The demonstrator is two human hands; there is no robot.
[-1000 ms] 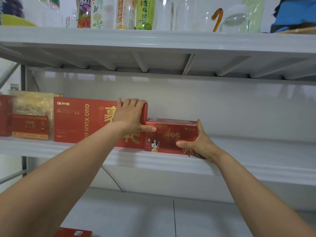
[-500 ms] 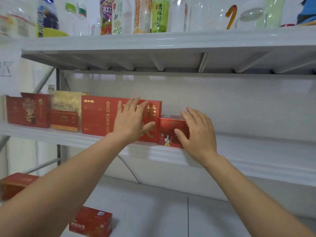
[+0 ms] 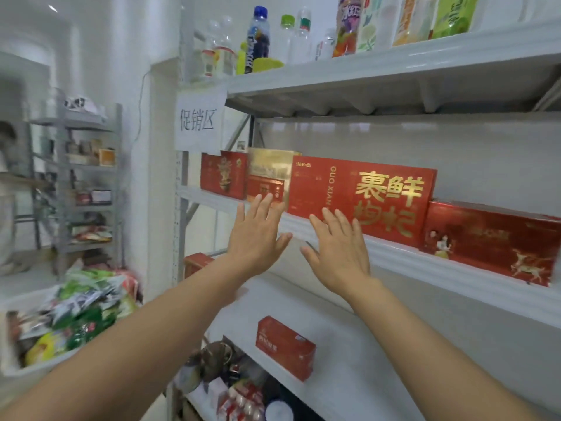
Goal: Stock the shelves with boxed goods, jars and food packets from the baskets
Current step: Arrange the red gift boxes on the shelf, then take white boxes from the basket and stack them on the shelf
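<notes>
On the middle shelf (image 3: 403, 258) stands a row of boxes: a small red box (image 3: 223, 174), a gold box (image 3: 268, 174), a long red box with gold characters (image 3: 361, 192) and a lower red box with a deer print (image 3: 491, 241) at the right. My left hand (image 3: 258, 235) and my right hand (image 3: 337, 247) hover side by side in front of the shelf edge, fingers spread and straight, holding nothing. Neither hand touches a box.
Drink bottles (image 3: 258, 38) line the top shelf. A red box (image 3: 285, 347) lies on the lower shelf. A white basket (image 3: 18, 372) of food packets sits at lower left, with more packets below the shelf. A grey rack (image 3: 63, 183) stands at the back left.
Both hands have let go of the boxes and pulled back from the shelf. The view has swung left, so the boxes now lie to the right of my hands.
</notes>
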